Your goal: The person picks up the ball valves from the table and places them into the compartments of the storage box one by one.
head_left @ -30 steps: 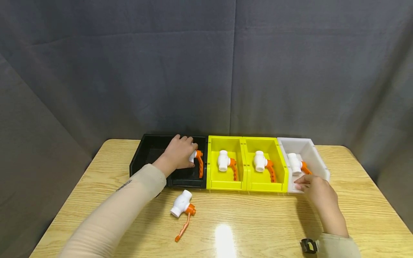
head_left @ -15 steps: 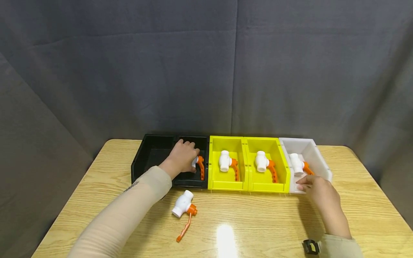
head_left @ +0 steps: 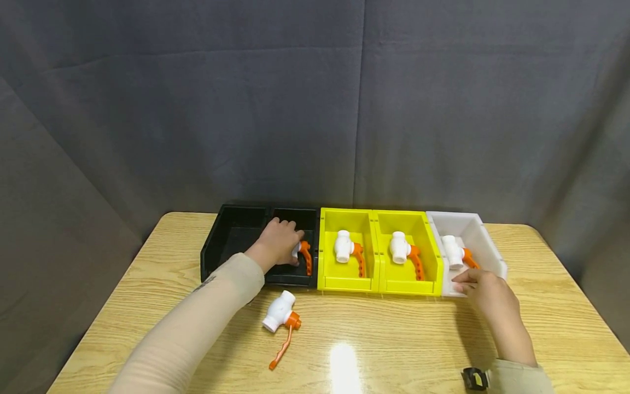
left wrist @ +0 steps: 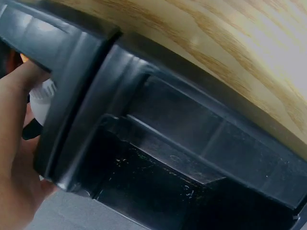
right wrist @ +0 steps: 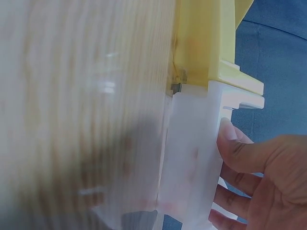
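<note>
My left hand (head_left: 278, 242) reaches into the right one of two black bins (head_left: 290, 281) and grips a white ball valve (left wrist: 41, 103) with an orange lever (head_left: 307, 258); the hand covers most of the valve's body. At the far right, my right hand (head_left: 492, 295) is at the front lip of the white bin (head_left: 487, 241), relaxed, thumb right at the rim in the right wrist view. Inside that bin lies another ball valve (head_left: 452, 251). Two yellow bins between hold one ball valve (head_left: 343, 246) and another ball valve (head_left: 400, 247).
A loose ball valve (head_left: 279, 312) lies on the wooden table (head_left: 394, 339) before the black bins. The left black bin (head_left: 236, 235) shows no valve. A grey curtain (head_left: 315, 109) hangs behind the row of bins, which stands side by side.
My left hand has sunk slightly lower into the black bin with the ball valve. My right hand stays at the white bin; the whole view has shifted a little.
</note>
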Motion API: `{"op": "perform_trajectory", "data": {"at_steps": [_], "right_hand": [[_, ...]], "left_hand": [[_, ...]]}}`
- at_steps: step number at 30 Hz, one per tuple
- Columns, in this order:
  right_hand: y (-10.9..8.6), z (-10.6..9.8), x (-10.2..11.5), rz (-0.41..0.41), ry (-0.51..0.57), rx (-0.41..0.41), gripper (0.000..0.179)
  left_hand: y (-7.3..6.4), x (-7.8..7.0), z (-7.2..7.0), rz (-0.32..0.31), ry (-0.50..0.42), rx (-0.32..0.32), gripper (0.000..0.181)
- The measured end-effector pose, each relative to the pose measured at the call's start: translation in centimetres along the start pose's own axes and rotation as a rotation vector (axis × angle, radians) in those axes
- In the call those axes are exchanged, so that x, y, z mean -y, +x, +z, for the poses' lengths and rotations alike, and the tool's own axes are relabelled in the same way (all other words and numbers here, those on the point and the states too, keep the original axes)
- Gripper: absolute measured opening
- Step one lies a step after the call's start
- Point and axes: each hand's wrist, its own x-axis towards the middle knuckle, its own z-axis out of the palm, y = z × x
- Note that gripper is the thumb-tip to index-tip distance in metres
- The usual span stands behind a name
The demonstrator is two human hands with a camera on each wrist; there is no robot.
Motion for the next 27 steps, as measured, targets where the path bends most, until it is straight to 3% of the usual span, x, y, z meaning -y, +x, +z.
{"op": "perform_trajectory", "data": {"at_steps": [5,16,27], "right_hand": [[-0.3,0.2,-0.2,-0.029,0.005,-0.029,0.009],[0.0,0.0,-0.2,-0.008,0.006,-0.003,0.009],[0.0,0.2,-0.2,-0.022,0.007,-0.018,0.009]], "left_hand": [[0.1,-0.1,0.4,0.000,0.015,0.031,0.072],[0.1,-0.5,0.2,-0.002,-0.012,0.067,0.067],[-0.8,-0.5,-1.2,0.052,0.007,-0.014,0.051]]}}
